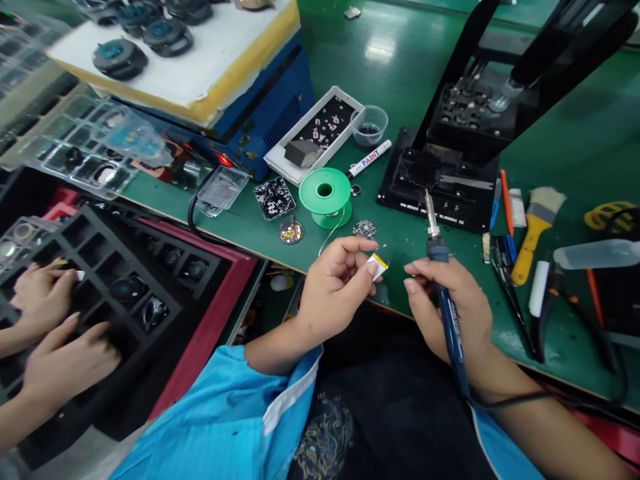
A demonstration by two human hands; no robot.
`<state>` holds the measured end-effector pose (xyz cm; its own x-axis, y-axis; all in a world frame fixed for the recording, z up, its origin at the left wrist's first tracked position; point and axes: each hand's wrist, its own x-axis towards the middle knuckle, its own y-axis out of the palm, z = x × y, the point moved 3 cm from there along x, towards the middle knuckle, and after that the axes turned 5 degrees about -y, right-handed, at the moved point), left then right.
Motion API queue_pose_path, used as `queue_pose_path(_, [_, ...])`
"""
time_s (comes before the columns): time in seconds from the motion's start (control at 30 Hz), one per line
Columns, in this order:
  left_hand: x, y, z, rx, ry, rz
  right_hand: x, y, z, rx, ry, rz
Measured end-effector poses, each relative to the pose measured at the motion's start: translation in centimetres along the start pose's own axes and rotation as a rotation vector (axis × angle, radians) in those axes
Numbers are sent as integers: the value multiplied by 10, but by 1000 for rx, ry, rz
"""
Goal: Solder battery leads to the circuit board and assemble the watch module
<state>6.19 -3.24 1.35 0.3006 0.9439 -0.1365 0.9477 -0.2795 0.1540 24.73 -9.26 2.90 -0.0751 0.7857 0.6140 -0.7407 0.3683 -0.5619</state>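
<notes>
Between the thumb and fingers of my left hand [333, 287] is a small silvery battery [379, 267] with a yellow strip along one end. My right hand [453, 303] has a blue soldering iron [450, 320] resting in it, its metal tip pointing away from me; thumb and index finger are slightly apart. Just beyond my left hand stands a green solder spool [325, 190], with a strand of wire hanging toward the hand. A round circuit board [365, 230] lies past my fingertips, and another round board [291, 232] sits left of the spool.
A black press-like fixture [440, 180] stands at back right. Brush [537, 227], pliers [550, 313] and other tools lie right. Behind the spool are a parts tray [320, 133], a paint marker [370, 159] and a plastic cup [369, 127]. A co-worker's hands [65, 353] are over a foam tray [110, 267] at left.
</notes>
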Motion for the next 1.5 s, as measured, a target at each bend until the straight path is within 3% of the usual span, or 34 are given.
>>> queue_pose_path(0.27, [1,3,4,-46,-52,2,0,2,0,-4,28,14])
queue_pose_path(0.7, [-2,5,8,45,-9,73,3,4,1,-42,-73,14])
queue_pose_path(1.0, [0,4,5,-33,-12,1,2,1,0,-60,1,-28])
queue_pose_path(1.5, [10,-7,13,-206,-146,-29,2,2,2,-101,-64,-37])
